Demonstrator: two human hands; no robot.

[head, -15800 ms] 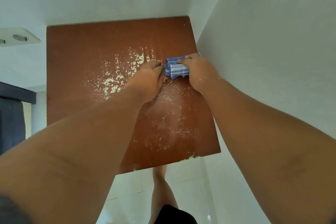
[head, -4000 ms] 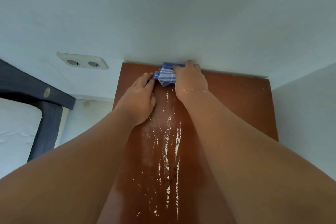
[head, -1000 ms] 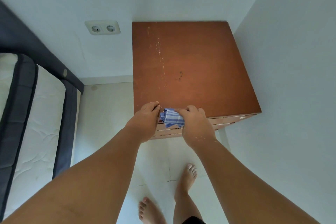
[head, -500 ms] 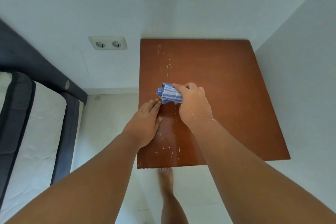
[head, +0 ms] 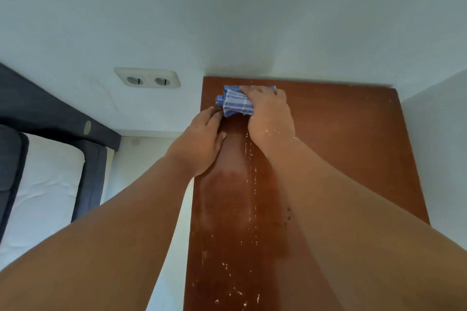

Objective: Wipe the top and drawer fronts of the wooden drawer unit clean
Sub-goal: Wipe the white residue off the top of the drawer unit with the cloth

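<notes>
The reddish-brown top of the wooden drawer unit (head: pixel 348 146) fills the lower middle and right of the head view. A bunched blue-and-white striped cloth (head: pixel 233 103) lies at the top's far left corner, close to the back wall. My right hand (head: pixel 270 113) presses down on the cloth and grips it. My left hand (head: pixel 202 144) rests flat on the wood beside it, fingertips touching the cloth's near left edge. Thin lines and specks of white powder (head: pixel 252 184) trail toward me between my forearms. The drawer fronts are out of sight.
White walls close in behind the unit and on its right (head: pixel 434 146). A double wall socket (head: pixel 147 78) sits on the back wall to the left. A bed with a white mattress (head: pixel 48 184) and dark frame stands left of the unit, across a strip of floor.
Both hands have pushed the cloth from the middle of the top to its far left corner at the wall. One second ago the cloth was at the front edge. My head has leaned closer.
</notes>
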